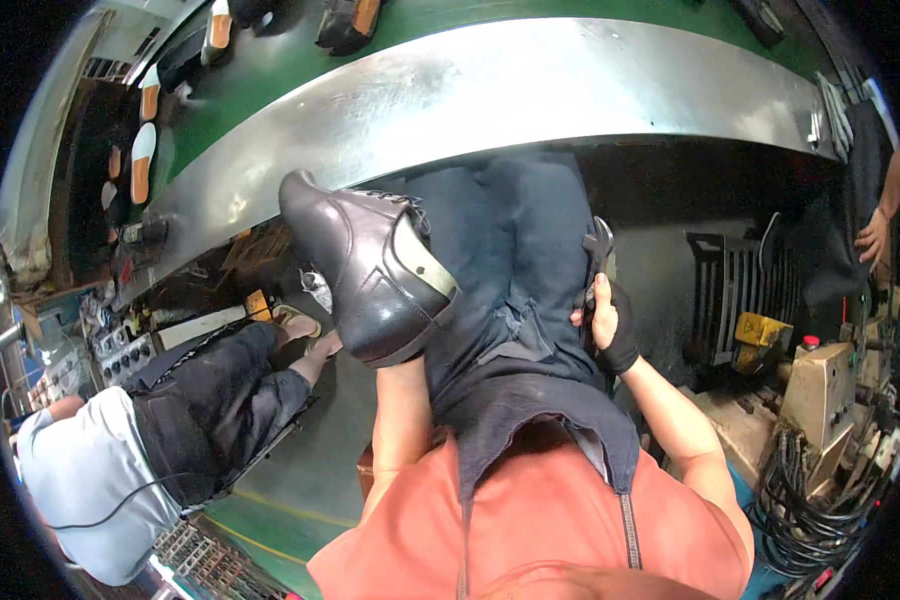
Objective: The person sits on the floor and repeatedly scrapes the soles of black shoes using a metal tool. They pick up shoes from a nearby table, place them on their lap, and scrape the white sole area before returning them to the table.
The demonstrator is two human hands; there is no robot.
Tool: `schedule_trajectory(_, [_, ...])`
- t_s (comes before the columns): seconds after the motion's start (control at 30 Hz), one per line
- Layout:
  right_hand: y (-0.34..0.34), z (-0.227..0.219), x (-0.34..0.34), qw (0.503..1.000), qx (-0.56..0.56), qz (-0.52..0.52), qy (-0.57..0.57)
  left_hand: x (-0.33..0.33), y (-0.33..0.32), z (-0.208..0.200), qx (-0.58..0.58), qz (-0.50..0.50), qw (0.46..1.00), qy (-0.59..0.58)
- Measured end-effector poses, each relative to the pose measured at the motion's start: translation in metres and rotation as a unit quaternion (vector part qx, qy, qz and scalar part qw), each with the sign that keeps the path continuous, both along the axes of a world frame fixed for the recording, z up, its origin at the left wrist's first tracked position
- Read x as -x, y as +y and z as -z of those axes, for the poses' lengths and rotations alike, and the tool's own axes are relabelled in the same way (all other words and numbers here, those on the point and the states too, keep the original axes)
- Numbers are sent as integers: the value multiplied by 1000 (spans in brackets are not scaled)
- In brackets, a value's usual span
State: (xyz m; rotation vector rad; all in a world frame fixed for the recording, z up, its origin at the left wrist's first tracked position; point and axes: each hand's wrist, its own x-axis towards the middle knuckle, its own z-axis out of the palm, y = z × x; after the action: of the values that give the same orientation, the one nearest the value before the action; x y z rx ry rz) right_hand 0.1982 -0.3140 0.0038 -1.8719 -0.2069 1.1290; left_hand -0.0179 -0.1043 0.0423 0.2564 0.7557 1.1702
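A black leather lace-up shoe (pixel 365 265) is held up on my left, its toe toward the metal ledge and its pale lining showing at the opening. My left forearm (pixel 400 405) runs up under the shoe, which hides my left hand and its fingers. My right hand (pixel 608 325), in a black fingerless glove, is closed around a dark hand tool (pixel 598 245) beside my right thigh. The tool has a curved metal head like pincers; its lower part is covered by the hand. A dark apron (pixel 510 330) covers my lap.
A shiny metal ledge (pixel 530 75) crosses in front, bordering a green belt (pixel 300 85) with several shoes and soles. At left sits another person (pixel 110 470). A co-worker's hand (pixel 873 238) shows at far right, above a machine (pixel 818 385) and coiled black cables (pixel 805 500).
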Motion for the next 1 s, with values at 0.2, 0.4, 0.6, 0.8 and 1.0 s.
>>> schedule_trajectory(0.2, [4, -7, 1, 999, 10, -30, -9, 15, -19, 12, 8, 40, 997, 66])
schedule_trajectory(0.4, [8, -14, 1, 999, 34, -30, -1, 16, -46, 24, -7, 149, 981, 126])
schedule_trajectory(0.6, [53, -57, -7, 982, -61, -119, -132, 4, -53, 20, -53, 220, 963, 147])
schedule_trajectory(0.8, [120, -93, 6, 956, -217, -161, -116, -8, -65, 10, -101, 278, 943, 151])
schedule_trajectory(1.0, [120, -117, 4, 954, -235, -176, -52, -19, -73, -17, -79, 329, 915, 218])
